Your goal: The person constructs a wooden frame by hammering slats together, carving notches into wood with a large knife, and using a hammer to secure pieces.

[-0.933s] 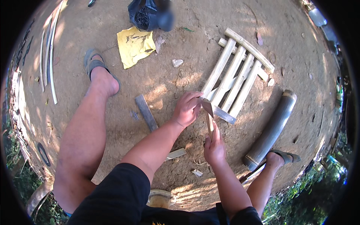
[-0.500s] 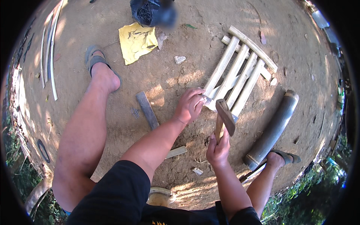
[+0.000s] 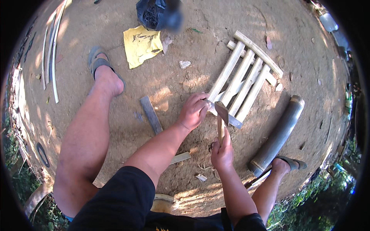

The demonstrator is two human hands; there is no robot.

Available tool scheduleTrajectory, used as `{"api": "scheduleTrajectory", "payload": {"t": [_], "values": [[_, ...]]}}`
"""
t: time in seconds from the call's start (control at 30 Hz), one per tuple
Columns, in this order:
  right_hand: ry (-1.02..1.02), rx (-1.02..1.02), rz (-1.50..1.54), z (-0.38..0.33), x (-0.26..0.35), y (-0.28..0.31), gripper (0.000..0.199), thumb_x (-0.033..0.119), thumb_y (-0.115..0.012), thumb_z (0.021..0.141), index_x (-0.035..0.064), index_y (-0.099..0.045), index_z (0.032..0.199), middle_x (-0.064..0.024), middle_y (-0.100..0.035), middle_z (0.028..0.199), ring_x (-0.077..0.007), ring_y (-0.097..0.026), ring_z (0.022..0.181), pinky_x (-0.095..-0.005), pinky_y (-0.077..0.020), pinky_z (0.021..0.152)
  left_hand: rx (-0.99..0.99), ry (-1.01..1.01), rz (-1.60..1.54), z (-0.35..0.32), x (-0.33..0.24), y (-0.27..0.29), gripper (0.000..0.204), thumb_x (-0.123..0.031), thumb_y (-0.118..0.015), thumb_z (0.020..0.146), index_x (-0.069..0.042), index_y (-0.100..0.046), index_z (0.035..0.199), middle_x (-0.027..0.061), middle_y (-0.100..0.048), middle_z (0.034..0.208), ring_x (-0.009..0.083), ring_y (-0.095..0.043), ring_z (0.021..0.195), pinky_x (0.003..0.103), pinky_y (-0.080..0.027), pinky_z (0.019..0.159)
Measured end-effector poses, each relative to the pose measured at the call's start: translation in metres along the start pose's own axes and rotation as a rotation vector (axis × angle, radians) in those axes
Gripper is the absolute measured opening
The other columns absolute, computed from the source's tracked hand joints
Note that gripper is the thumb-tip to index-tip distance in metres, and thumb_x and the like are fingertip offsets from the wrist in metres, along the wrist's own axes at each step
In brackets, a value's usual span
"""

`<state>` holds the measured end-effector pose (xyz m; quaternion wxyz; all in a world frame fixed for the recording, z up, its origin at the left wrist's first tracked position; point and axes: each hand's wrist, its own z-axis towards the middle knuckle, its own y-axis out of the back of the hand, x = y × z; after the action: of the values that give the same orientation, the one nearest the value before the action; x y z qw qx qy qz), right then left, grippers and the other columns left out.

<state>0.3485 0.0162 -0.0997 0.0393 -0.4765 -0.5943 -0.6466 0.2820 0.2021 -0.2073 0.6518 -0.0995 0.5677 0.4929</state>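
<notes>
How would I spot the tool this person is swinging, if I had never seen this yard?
Start at the pale slatted bamboo frame lying on the bare dirt ground. At its near edge, the right hand grips a wooden-handled hatchet. Unlike the flat grey plank and the thick dark bamboo tube lying nearby, it is raised upright, with a dark blade.

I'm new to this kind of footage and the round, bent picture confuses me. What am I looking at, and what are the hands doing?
A wide fisheye camera on a person's head looks down, so edges curve. The person sits over bare dirt ground. The left hand presses on a frame of bamboo slats. The right hand grips the wooden handle of a hatchet, its head raised over the frame. Nearby lie a thick bamboo tube, a flat grey piece, a yellow sheet and a black bag.
</notes>
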Motion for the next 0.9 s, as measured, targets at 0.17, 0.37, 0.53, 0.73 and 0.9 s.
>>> {"api": "scheduleTrajectory", "payload": {"t": [0.17, 0.37, 0.53, 0.73, 0.9], "values": [[0.056, -0.044, 0.099, 0.0, 0.003, -0.004, 0.055, 0.0, -0.059, 0.093, -0.0076, -0.039, 0.144, -0.032, -0.062, 0.115, -0.0477, -0.066, 0.098, -0.0481, -0.0549, 0.08, -0.016, 0.004, 0.019, -0.004, -0.003, -0.001, 0.018, 0.004, -0.072, 0.078, -0.003, -0.062, 0.092, 0.0125, -0.067, 0.117, 0.0342, -0.065, 0.111, 0.044, -0.052, 0.094], [-0.177, 0.079, 0.057, -0.006, -0.002, 0.007, 0.053, 0.006, -0.056, 0.097, -0.0025, -0.038, 0.146, -0.0329, -0.064, 0.11, -0.0464, -0.068, 0.09, -0.0491, -0.0547, 0.076, -0.027, 0.009, -0.028, -0.005, -0.001, -0.001, 0.022, 0.003, -0.076, 0.078, -0.004, -0.061, 0.093, 0.012, -0.068, 0.118, 0.0326, -0.065, 0.111, 0.043, -0.053, 0.093], [-0.176, -0.025, 0.081, -0.021, -0.004, 0.007, 0.046, 0.007, -0.056, 0.098, -0.0072, -0.044, 0.14, -0.0298, -0.064, 0.104, -0.0443, -0.066, 0.09, -0.0478, -0.0523, 0.077, 0.047, 0.081, -0.033, -0.011, -0.002, 0.007, 0.025, 0.0, -0.075, 0.083, -0.009, -0.072, 0.106, 0.0094, -0.069, 0.123, 0.0285, -0.066, 0.113, 0.039, -0.054, 0.096], [-0.183, -0.001, 0.144, -0.043, -0.013, 0.006, 0.051, 0.006, -0.058, 0.096, -0.0108, -0.04, 0.141, -0.0261, -0.063, 0.104, -0.0389, -0.065, 0.086, -0.0438, -0.052, 0.077, 0.159, 0.442, -0.055, -0.007, -0.015, 0.014, 0.032, -0.001, -0.073, 0.086, -0.01, -0.074, 0.116, 0.0076, -0.07, 0.119, 0.0234, -0.068, 0.108, 0.033, -0.055, 0.094], [-0.165, 0.085, 0.123, -0.037, 0.019, 0.015, 0.055, 0.003, -0.055, 0.096, -0.0039, -0.037, 0.147, -0.0273, -0.064, 0.112, -0.0415, -0.066, 0.1, -0.0471, -0.0528, 0.082, 0.211, 0.243, 0.253, -0.011, -0.013, 0.03, 0.031, -0.009, -0.071, 0.088, -0.02, -0.076, 0.117, 0.0038, -0.069, 0.12, 0.0251, -0.062, 0.112, 0.041, -0.047, 0.104]]}}
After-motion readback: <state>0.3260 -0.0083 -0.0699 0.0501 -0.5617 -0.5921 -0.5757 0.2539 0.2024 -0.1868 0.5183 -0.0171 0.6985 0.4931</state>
